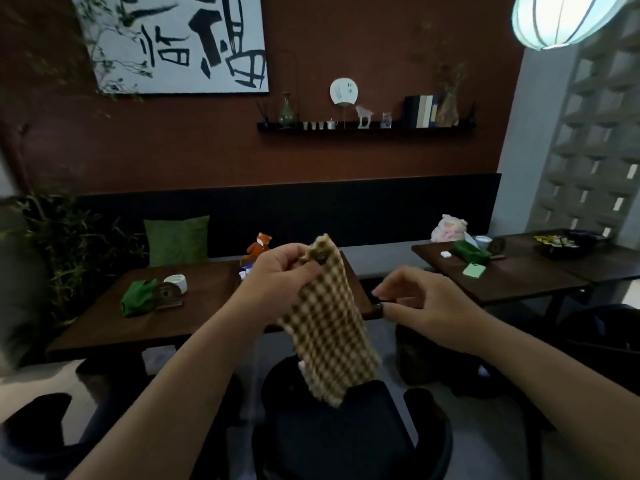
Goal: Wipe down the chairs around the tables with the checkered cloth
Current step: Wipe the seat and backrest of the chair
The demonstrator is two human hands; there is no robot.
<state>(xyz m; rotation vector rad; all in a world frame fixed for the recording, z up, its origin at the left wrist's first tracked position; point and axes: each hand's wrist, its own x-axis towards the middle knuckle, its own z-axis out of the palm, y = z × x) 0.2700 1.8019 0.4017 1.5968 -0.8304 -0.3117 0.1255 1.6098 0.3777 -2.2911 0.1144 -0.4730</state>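
Spanning the middle left of the frame, a dark wooden table [194, 317], carrying a folded green napkin [138, 297] and a small round white dish [176, 283] toward its left end. Sitting low at bottom centre, a dark round-backed chair [349, 434]. Hanging at centre frame above that chair, the checkered cloth [329, 327], long axis running from upper left down to lower right, lower end dangling just over the chair back. Pinching the cloth's top corner, the left hand [277, 275], fingers curled round it. Hovering right of centre, apart from the cloth, the right hand [426, 303], fingers loosely curled, gripping nothing.
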